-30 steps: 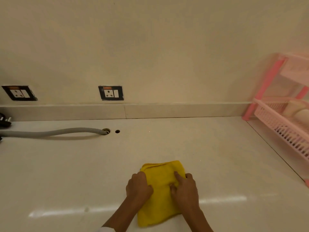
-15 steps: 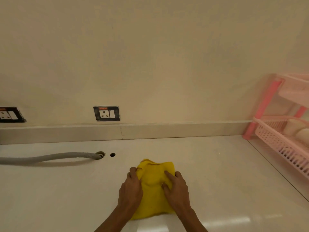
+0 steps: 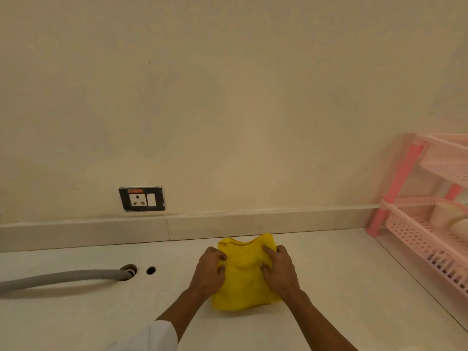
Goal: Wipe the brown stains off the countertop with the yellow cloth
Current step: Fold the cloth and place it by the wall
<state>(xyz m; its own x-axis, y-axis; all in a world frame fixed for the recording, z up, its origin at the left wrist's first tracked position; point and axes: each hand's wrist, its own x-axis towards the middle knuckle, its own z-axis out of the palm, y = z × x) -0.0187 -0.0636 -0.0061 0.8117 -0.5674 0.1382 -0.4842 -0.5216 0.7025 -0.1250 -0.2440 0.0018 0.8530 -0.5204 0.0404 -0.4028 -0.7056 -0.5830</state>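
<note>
A bunched yellow cloth (image 3: 244,277) lies on the pale countertop (image 3: 342,269), its far edge almost at the low backsplash. My left hand (image 3: 209,271) grips the cloth's left side with curled fingers. My right hand (image 3: 278,269) grips its right side, fingers pressed into the fabric. Both hands hold the cloth down against the surface. No brown stains show on the bare countertop around the cloth; whatever lies beneath it is hidden.
A grey corrugated hose (image 3: 63,277) runs from the left into a hole in the counter, beside a smaller hole (image 3: 151,270). A wall socket (image 3: 141,199) sits above the backsplash. A pink plastic rack (image 3: 428,239) with pale items stands at the right.
Both hands have pushed the cloth away from me, toward the backsplash. The cloth has bunched up shorter, and the view has tilted up.
</note>
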